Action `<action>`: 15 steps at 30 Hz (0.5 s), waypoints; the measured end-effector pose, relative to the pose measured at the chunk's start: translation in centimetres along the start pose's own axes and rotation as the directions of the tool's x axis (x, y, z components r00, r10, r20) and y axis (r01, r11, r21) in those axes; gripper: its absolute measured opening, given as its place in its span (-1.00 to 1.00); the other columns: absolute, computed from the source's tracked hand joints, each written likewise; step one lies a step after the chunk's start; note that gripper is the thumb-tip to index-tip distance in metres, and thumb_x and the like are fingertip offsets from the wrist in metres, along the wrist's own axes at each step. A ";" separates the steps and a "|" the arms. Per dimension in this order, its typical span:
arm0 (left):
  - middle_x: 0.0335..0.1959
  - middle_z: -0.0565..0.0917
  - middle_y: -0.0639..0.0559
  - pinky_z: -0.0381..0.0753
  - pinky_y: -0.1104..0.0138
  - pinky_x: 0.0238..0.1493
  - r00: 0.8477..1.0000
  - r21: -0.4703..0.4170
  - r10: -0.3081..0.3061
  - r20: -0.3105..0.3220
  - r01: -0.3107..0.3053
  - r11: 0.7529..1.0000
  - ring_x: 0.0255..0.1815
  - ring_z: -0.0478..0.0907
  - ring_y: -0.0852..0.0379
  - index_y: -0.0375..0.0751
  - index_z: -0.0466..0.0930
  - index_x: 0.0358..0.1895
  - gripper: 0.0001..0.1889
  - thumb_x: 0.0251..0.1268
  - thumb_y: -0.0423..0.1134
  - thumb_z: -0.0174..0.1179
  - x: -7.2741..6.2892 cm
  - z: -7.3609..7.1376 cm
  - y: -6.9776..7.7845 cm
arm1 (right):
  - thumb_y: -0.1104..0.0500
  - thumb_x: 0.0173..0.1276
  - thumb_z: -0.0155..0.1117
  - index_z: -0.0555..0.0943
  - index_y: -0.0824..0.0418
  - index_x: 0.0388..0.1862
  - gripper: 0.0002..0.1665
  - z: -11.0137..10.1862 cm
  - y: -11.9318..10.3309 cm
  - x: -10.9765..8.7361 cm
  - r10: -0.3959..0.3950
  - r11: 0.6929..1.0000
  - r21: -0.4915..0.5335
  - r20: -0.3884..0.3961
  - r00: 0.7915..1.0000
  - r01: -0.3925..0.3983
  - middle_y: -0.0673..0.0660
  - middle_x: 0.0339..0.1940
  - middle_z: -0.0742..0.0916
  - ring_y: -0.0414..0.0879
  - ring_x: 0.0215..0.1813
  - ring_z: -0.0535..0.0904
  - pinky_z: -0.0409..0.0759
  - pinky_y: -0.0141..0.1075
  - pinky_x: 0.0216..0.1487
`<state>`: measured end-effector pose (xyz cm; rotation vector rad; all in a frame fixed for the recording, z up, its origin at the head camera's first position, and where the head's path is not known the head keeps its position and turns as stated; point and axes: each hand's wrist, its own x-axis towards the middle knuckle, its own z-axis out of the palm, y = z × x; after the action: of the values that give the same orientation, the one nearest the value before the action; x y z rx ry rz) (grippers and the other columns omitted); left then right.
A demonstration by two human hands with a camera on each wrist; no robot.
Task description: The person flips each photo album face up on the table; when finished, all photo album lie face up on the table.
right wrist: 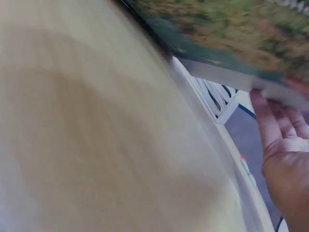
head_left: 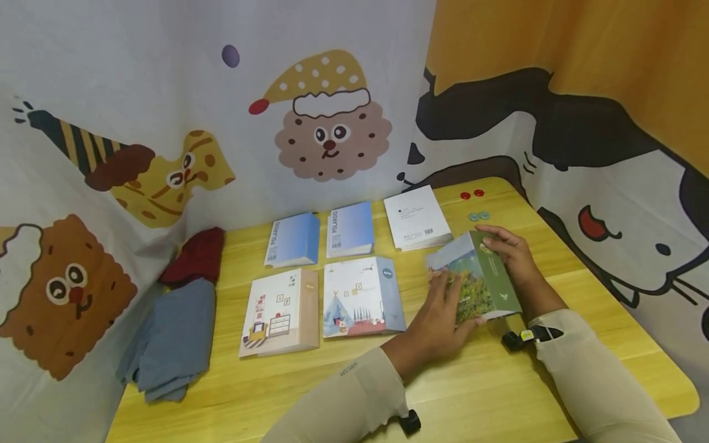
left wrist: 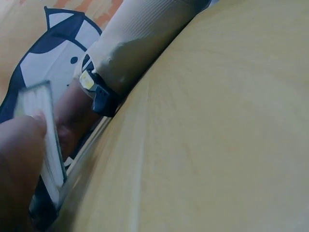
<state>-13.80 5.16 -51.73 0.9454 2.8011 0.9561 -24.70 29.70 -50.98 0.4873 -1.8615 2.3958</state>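
Both hands are on a thick photo album (head_left: 495, 280) with a landscape cover and a green spine, tilted up over the right part of the table. My left hand (head_left: 434, 323) grips its near left side, fingers over the picture cover. Its thumb lies along the bottom edge, beside the pale page block (left wrist: 36, 104) in the left wrist view. My right hand (head_left: 517, 261) holds the spine side near the top corner. In the right wrist view its fingertips (right wrist: 258, 104) meet the cover's edge. The album's back is hidden.
Two blue POLAROID albums (head_left: 293, 240) and a white album (head_left: 418, 215) lie in the back row. Two albums with room drawings (head_left: 362, 301) lie in front. Red discs (head_left: 472, 194) and pale green discs (head_left: 479, 216) sit back right; folded grey cloth (head_left: 180, 332) and dark red cloth (head_left: 196, 258), left.
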 end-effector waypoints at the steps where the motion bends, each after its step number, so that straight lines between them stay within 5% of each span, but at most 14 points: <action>1: 0.87 -0.32 -0.15 0.35 -0.11 0.71 1.000 -0.026 0.004 0.000 -0.004 1.000 0.87 -0.14 -0.26 0.18 -0.48 0.82 -0.07 0.68 0.46 -0.29 0.0 0.0 0.0 | 0.35 0.77 -0.04 0.63 0.35 0.45 -0.55 0.0 0.0 -0.1 -0.009 0.998 0.064 0.020 1.000 0.007 -0.09 0.09 0.87 -0.30 0.01 0.80 0.75 -0.49 -0.07; 5: 0.88 -0.33 -0.06 0.39 -0.09 0.69 0.999 -0.102 0.039 -0.013 -0.040 0.994 0.87 -0.10 -0.20 0.20 -0.55 0.81 -0.10 0.73 0.39 -0.28 0.1 -0.2 0.0 | 0.34 0.82 -0.40 0.62 0.32 0.47 -0.38 0.3 -0.1 -0.3 -0.034 0.936 0.351 0.101 0.994 -0.004 0.09 0.01 0.88 -0.13 -0.13 0.86 0.84 -0.34 -0.18; 7: 0.88 -0.31 -0.06 0.37 -0.05 0.71 0.997 -0.120 0.067 -0.028 -0.070 0.990 0.87 -0.10 -0.17 0.15 -0.55 0.81 -0.11 0.76 0.33 -0.25 0.2 -0.3 0.0 | 0.34 0.81 -0.46 0.66 0.30 0.43 -0.32 0.4 -0.1 -0.4 -0.043 0.910 0.415 0.113 0.993 -0.008 0.12 0.00 0.89 -0.11 -0.15 0.88 0.85 -0.32 -0.19; 15: 0.88 -0.32 -0.12 0.24 0.07 0.78 0.980 -0.179 0.181 -0.078 -0.193 0.965 0.88 -0.12 -0.10 -0.01 -0.59 0.80 -0.07 0.82 0.06 -0.07 0.6 -0.4 -0.2 | 0.27 0.84 -0.19 0.77 0.16 0.32 -0.47 0.7 0.2 -0.4 0.001 0.930 0.366 0.087 0.996 -0.033 0.07 -0.04 0.92 -0.16 -0.12 0.89 0.84 -0.35 -0.17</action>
<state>-14.49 5.13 -51.46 1.1880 2.6452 1.2646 -24.19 29.07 -51.16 0.6081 -1.4444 2.7886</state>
